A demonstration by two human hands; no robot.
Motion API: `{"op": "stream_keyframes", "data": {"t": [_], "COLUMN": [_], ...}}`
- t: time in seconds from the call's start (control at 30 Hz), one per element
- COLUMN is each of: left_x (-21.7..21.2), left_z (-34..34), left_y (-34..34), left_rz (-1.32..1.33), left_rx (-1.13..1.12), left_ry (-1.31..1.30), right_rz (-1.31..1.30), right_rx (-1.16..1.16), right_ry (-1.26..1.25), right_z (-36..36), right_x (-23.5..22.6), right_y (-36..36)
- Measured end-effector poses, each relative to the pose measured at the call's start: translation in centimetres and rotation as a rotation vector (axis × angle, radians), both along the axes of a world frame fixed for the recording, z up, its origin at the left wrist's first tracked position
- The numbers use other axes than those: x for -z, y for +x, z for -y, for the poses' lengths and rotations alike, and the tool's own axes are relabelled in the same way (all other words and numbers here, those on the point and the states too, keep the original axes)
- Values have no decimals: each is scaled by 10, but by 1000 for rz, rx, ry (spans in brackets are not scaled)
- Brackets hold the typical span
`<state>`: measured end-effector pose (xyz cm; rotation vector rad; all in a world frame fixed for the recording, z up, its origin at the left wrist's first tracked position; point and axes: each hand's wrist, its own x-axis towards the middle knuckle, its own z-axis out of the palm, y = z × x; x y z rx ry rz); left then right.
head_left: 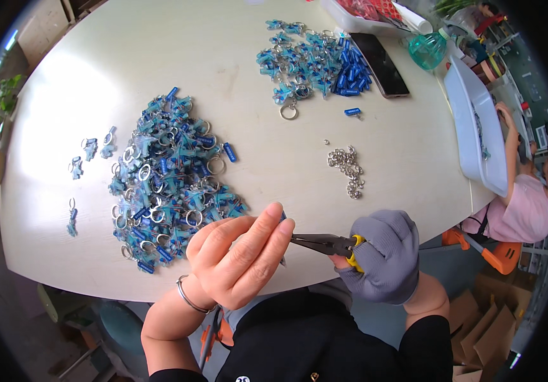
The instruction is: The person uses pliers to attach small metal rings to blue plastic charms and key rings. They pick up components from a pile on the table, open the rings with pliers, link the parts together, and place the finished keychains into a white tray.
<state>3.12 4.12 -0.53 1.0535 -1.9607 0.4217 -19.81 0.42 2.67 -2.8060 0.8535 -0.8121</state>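
Note:
My right hand (382,258), in a grey glove, grips yellow-handled needle-nose pliers (322,242) whose dark jaws point left. My bare left hand (239,258), with a metal bangle on the wrist, pinches a small blue keychain piece (283,216) at the plier tips; the piece is mostly hidden by my fingers. Both hands hover over the near edge of the pale oval table (274,165). A big heap of blue keychains with metal rings (169,181) lies just left of my left hand. A small pile of loose silver jump rings (348,169) lies beyond the pliers.
A second heap of blue keychains (315,63) lies at the far side beside a dark phone (382,63). A teal spray bottle (428,49) and white trays (474,121) stand at the right, where another person in pink (519,204) sits. A few stray keychains (86,153) lie at left.

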Motion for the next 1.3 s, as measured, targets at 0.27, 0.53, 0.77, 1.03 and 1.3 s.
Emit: {"op": "stream_keyframes", "data": {"t": [0.27,0.53,0.77,1.03,1.3], "left_x": [-5,-20,-4,16,13], "left_z": [17,53,129,189,179], "left_y": [5,40,-31,-13,-11], "left_rz": [-3,264,242,-26,-887], "left_rx": [-248,-818,-331,-328,-104], "left_ry": [203,595,683,863,1087], "right_rz": [120,557,706,735,673], "right_rx": [36,319,461,463,416], "right_ry": [228,560,497,513,500], "right_z": [20,42,46,45,43], "right_x": [10,50,56,58,57], "right_y": [-2,-38,-51,-53,-51]}}
